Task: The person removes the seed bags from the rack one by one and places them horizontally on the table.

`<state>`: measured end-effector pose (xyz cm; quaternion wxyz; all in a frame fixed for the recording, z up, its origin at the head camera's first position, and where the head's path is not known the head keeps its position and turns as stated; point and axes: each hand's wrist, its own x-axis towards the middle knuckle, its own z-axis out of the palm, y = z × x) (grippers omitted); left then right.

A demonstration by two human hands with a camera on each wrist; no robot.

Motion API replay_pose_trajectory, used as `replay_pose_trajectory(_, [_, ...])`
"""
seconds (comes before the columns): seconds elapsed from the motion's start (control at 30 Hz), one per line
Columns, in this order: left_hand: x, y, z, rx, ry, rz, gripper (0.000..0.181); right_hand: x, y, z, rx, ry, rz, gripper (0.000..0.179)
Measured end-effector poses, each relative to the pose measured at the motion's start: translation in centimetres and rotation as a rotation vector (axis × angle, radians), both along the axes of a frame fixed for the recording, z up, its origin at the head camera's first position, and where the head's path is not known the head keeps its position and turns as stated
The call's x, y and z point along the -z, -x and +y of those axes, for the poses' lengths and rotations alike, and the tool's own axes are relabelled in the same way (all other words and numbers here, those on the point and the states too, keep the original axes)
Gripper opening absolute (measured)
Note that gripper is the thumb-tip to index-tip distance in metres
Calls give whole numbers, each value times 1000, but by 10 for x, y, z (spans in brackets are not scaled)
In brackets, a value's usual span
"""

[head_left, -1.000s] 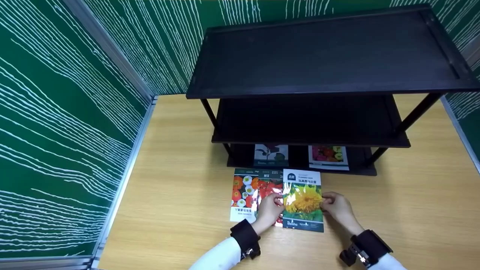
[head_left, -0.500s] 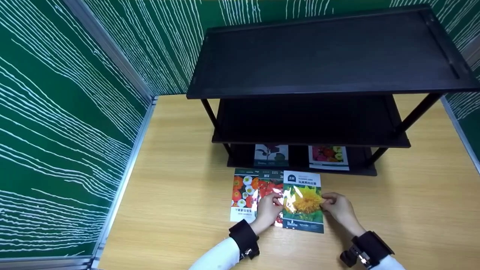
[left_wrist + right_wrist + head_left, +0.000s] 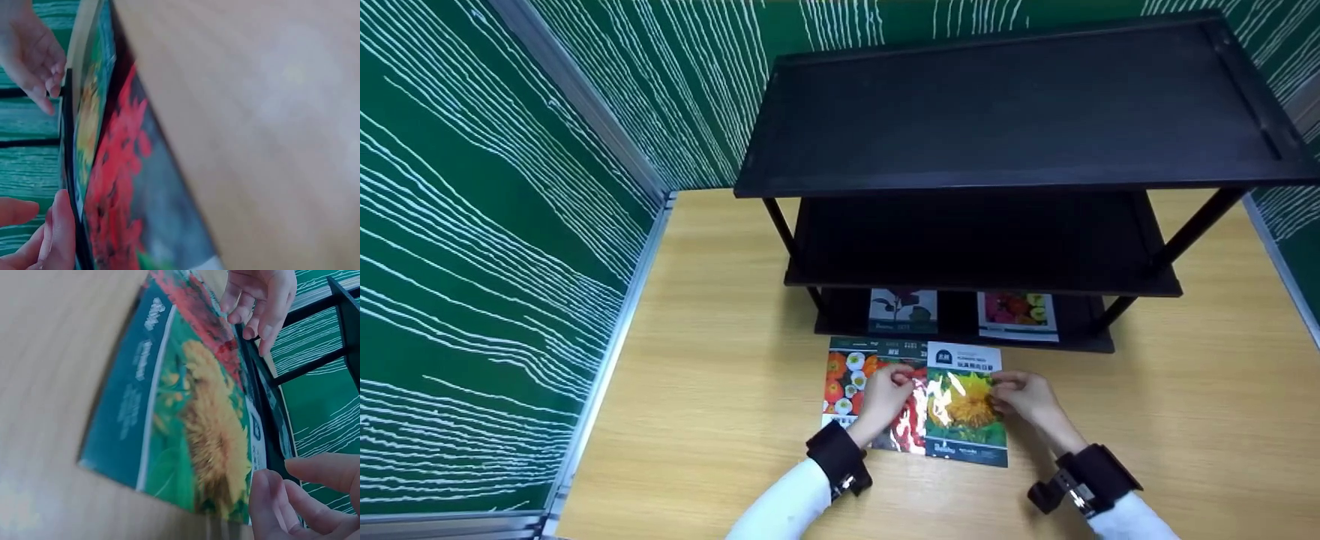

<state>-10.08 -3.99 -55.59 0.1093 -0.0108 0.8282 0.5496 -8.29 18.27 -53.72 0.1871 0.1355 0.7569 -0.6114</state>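
Three seed packets lie side by side and overlapping on the table. The rightmost shows a yellow sunflower (image 3: 967, 431), the middle one red flowers (image 3: 906, 431), the left one orange and white flowers (image 3: 837, 375). My left hand (image 3: 883, 397) hovers over the red-flower packet, thumb and fingers apart in the left wrist view. At the right edge of the sunflower packet is my right hand (image 3: 1033, 401), its thumb and fingertips parted with nothing between them in the right wrist view. Glare covers part of the sunflower and red-flower packets.
Just behind the packets stands a black three-tier rack (image 3: 1005, 112). On its bottom tier lie a packet with a dark plant picture (image 3: 903, 311) and one with colourful blooms (image 3: 1017, 313). Green walls with white lines (image 3: 472, 262) enclose the wooden table (image 3: 697, 360).
Both hands have let go of the sunflower packet's sides. The left has shifted left and up over the red-flower packet; the right has risen slightly. The packet lies nearly where it was.
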Motion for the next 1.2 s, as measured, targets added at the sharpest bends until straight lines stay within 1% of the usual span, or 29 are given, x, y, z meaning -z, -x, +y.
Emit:
replay_pose_trajectory(0.07, [-3,4,-1,7,-18,0,21,-2,4,-3,-3,26,-4,38])
replay_pose_trajectory(0.13, [-5,8,-2,13,-20,22,19,-5,8,-6,-8,51,-4,39])
replay_pose_trajectory(0.2, [-9,13,-3,19,3,58,18,-8,13,-9,-7,53,-6,39])
replay_pose_trajectory(0.33, [-12,22,-5,13,37,97,17,-10,23,-13,-17,48,13,40])
replay_pose_trajectory(0.37, [-13,25,-6,10,50,101,18,-11,26,-14,-21,53,20,39])
replay_pose_trajectory(0.5, [-14,35,-7,4,65,83,18,-13,35,-18,-35,50,53,38])
replay_pose_trajectory(0.57, [-14,40,-8,-1,79,91,19,-14,40,-19,-37,42,53,38])
replay_pose_trajectory(0.63, [-14,45,-10,-6,90,98,19,-12,45,-21,-45,32,51,38])
replay_pose_trajectory(0.7, [-14,50,-12,-12,99,106,20,-11,50,-22,-47,46,45,40])
replay_pose_trajectory(0.83, [-14,58,-17,-10,92,118,20,-7,57,-24,-71,75,78,40])
replay_pose_trajectory(0.93, [-13,66,-19,-18,119,170,20,-3,62,-25,-97,82,123,40])
replay_pose_trajectory(1.0, [-13,71,-20,-19,134,196,22,-2,66,-25,-108,106,146,41])
replay_pose_trajectory(1.03, [-12,75,-20,-20,147,211,22,-3,68,-26,-105,119,145,41])
replay_pose_trajectory(1.07, [-12,78,-20,-21,159,208,23,-3,71,-27,-105,127,142,41])
replay_pose_trajectory(1.1, [-10,81,-20,-15,157,205,23,-3,73,-29,-107,130,138,42])
replay_pose_trajectory(1.13, [3,89,-23,-1,130,231,21,-4,76,-31,-94,126,128,42])
replay_pose_trajectory(1.17, [10,94,-24,2,128,216,20,2,81,-32,-87,130,116,42])
replay_pose_trajectory(1.2, [35,107,-25,-7,144,232,19,16,87,-32,-82,135,132,42])
